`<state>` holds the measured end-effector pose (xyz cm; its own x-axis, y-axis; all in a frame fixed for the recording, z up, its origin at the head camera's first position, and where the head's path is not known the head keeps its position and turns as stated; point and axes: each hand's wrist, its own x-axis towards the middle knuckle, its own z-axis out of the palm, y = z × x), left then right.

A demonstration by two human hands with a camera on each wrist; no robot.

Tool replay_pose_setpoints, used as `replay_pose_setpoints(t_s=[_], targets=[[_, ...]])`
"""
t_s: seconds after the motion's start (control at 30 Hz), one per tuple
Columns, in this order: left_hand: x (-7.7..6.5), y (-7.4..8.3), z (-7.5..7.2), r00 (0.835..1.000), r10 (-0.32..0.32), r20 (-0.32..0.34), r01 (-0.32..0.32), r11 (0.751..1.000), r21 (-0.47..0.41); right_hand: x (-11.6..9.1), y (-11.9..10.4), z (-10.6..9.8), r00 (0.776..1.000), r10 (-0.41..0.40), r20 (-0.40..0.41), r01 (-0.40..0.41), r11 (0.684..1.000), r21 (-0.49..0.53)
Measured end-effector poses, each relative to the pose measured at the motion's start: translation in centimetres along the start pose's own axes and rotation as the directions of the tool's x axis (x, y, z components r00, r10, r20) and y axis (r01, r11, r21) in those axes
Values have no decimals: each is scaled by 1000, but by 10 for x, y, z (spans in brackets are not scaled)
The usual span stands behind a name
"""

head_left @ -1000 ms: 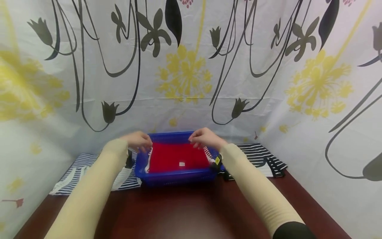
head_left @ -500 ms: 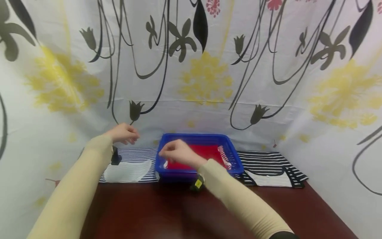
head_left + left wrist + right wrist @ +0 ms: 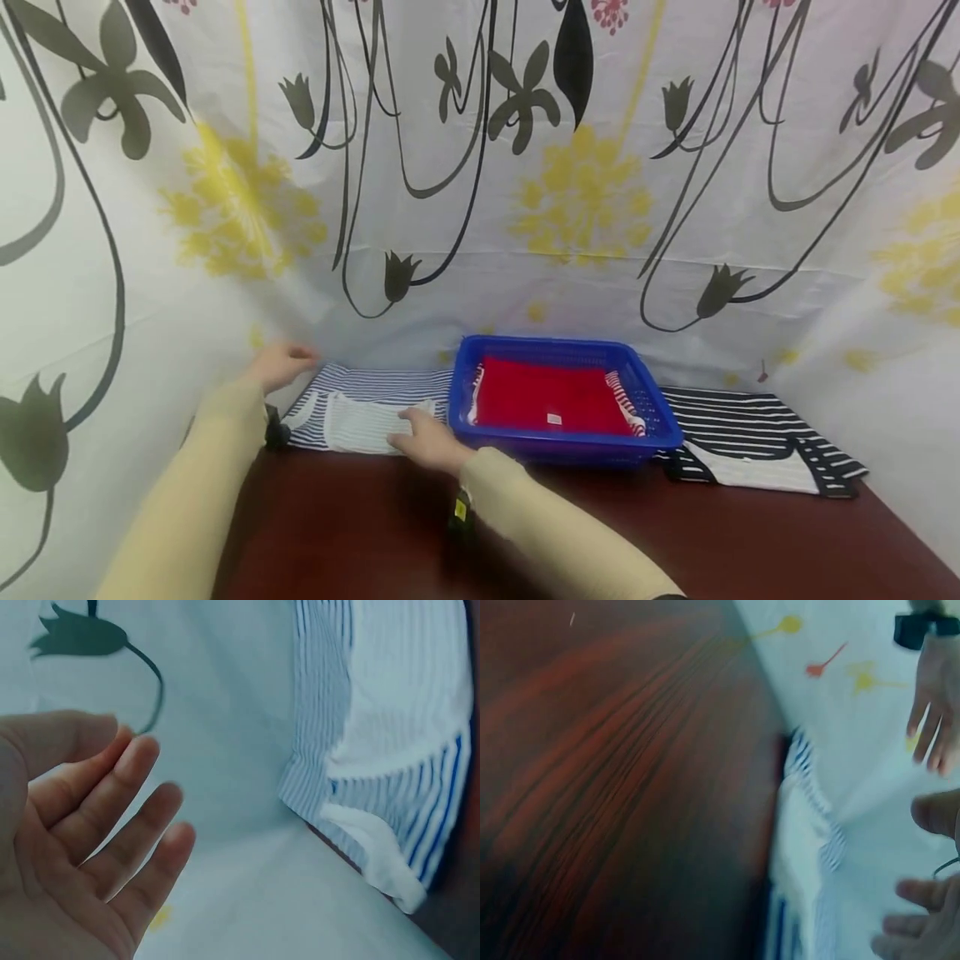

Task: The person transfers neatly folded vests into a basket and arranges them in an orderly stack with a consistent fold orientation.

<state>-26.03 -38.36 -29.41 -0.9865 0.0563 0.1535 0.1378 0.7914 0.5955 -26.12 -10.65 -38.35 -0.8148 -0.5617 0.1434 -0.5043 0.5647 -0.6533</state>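
A blue-and-white striped garment [image 3: 390, 383] with a white panel lies folded flat at the left of the table's back. My left hand [image 3: 283, 365] hovers by its far left corner. In the left wrist view, that hand's fingers [image 3: 135, 832] are loosely spread and bent, holding nothing. My right hand [image 3: 431, 440] is over the garment's front right part, beside the basket, thumb and fingers apart. The right wrist view shows the fingertips [image 3: 904, 926] at its right edge, nothing between them, with the striped garment [image 3: 799, 832] close by.
A blue plastic basket [image 3: 562, 446] holds a folded red garment [image 3: 551, 396] with striped sleeves. To its right lies a black-and-white striped garment [image 3: 738, 425]. A flower-patterned curtain [image 3: 465, 333] hangs behind the dark reddish-brown table [image 3: 360, 517].
Both hands have moved from over the basket to the blue-striped garment on the left, the right one lowering toward it. The head view has turned left, so the basket appears further right.
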Motion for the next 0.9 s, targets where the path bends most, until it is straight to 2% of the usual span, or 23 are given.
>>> replay_pose_setpoints(t_s=[0.13, 0.27, 0.4, 0.57, 0.67, 0.7, 0.77, 0.9], targets=[[-3, -20, 16, 999, -42, -33, 42, 999, 11, 5, 20, 14, 992, 101, -80, -97, 994, 50], [-2, -33, 29, 997, -79, 8, 79, 997, -16, 11, 38, 22, 970, 188, -156, -159, 971, 179], [4, -43, 37, 995, -97, 29, 98, 995, -21, 17, 45, 26, 950, 215, -226, -145, 946, 291], [9, -50, 42, 989, -120, 86, 121, 993, -12, 25, 40, 27, 936, 265, -232, -155, 902, 403], [9, -56, 46, 984, -129, 125, 131, 991, -8, 37, 52, 37, 922, 298, -248, -161, 877, 453], [9, -58, 47, 983, -130, 131, 131, 991, -4, 40, 57, 41, 917, 305, -258, -172, 884, 436], [10, -63, 49, 979, -148, 141, 150, 989, 2, 63, 94, 63, 907, 308, -286, -168, 889, 427], [12, -76, 53, 975, -159, 154, 161, 987, 1, 118, 181, 116, 886, 313, -342, -169, 905, 390]])
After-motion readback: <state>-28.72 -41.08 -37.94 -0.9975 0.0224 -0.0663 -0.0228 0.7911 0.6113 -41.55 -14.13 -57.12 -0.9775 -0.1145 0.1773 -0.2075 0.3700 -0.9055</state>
